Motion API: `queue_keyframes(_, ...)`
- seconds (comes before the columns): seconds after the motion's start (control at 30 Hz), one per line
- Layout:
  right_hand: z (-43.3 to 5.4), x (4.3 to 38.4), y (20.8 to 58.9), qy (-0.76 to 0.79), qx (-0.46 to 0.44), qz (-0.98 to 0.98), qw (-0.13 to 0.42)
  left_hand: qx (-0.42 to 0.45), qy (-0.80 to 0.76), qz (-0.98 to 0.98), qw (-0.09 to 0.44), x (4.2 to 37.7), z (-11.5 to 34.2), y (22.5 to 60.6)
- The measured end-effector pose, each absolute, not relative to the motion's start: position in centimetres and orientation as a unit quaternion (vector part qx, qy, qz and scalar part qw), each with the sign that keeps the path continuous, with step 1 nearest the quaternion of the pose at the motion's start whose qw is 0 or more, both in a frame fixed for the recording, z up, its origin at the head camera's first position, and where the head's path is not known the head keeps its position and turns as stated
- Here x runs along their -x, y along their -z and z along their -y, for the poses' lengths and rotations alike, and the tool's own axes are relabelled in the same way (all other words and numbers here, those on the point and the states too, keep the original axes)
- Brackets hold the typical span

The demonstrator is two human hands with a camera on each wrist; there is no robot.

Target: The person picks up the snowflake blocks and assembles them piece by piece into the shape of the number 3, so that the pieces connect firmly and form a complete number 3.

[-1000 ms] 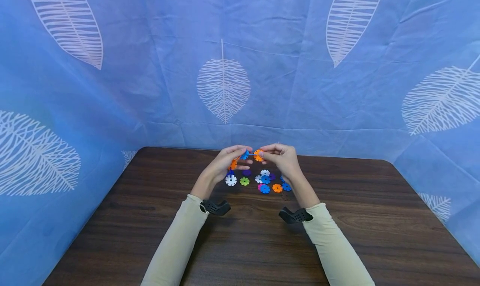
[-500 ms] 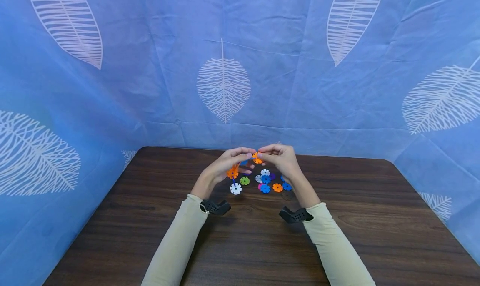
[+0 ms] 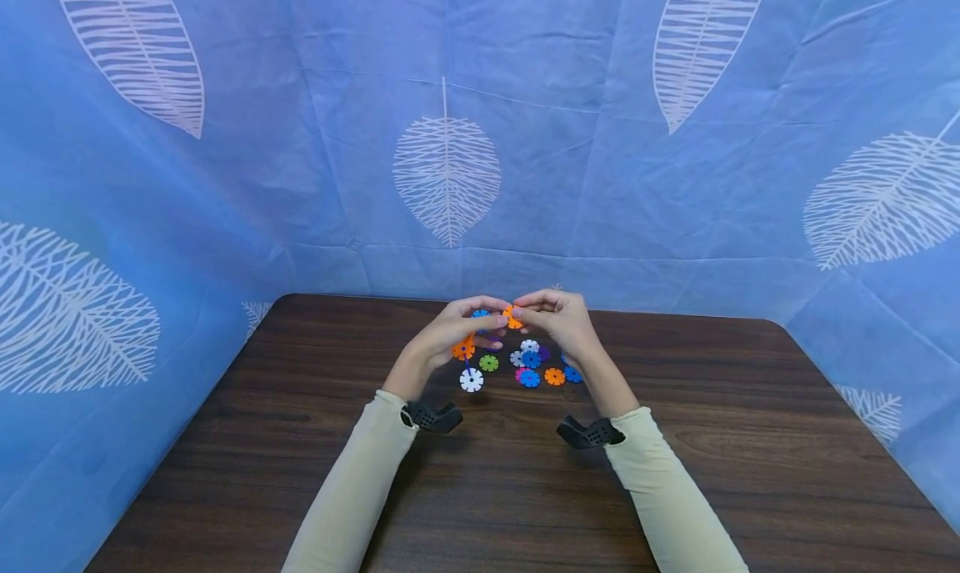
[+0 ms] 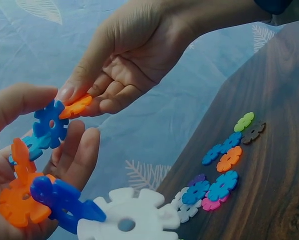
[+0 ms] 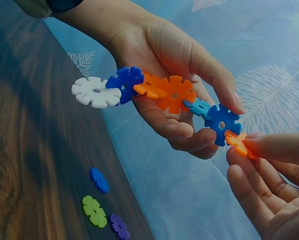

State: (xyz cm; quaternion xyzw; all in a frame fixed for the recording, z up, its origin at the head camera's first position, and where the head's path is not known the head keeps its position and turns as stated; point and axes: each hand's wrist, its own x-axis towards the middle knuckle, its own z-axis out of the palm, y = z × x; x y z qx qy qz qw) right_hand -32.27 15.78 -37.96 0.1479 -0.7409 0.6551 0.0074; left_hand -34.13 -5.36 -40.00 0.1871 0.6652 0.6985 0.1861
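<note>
My left hand (image 3: 457,324) pinches a blue notched disc (image 5: 222,125) near one end of a chain of interlocking flower-shaped discs. From there the chain runs across the palm: a light blue disc (image 5: 199,106), two orange discs (image 5: 178,96), a dark blue disc (image 5: 125,82) and a white disc (image 5: 92,92) hanging free at the far end. Between thumb and fingers, my right hand (image 3: 564,316) grips an orange disc (image 5: 237,144), whose edge meets the blue disc at its rim. Both hands are raised above the table's far part, fingertips close together.
Loose discs lie on the dark wooden table (image 3: 495,490) below the hands. Among them are a green disc (image 3: 488,363), an orange disc (image 3: 554,377), a blue disc (image 3: 529,379) and a brown disc (image 4: 253,132). A blue leaf-patterned cloth (image 3: 555,189) hangs behind the table.
The hands have drawn closer together, and the orange disc in the right hand has shifted slightly left and down. The chain's white end has swung lower and a little right.
</note>
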Motion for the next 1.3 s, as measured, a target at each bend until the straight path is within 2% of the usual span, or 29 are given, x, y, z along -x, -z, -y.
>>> queue_keyframes(0.67, -18.1, 32.4, 37.0, -0.586, -0.134, 0.798, -0.050, -0.158, -0.715, -0.660, 0.170, 34.6, 5.9, 40.0)
queue_keyframes(1.3, -23.8, 31.6, 40.2, -0.420, -0.173, 0.879, -0.143, -0.138, -0.696, -0.686, 0.160, 34.9, 5.7, 40.6)
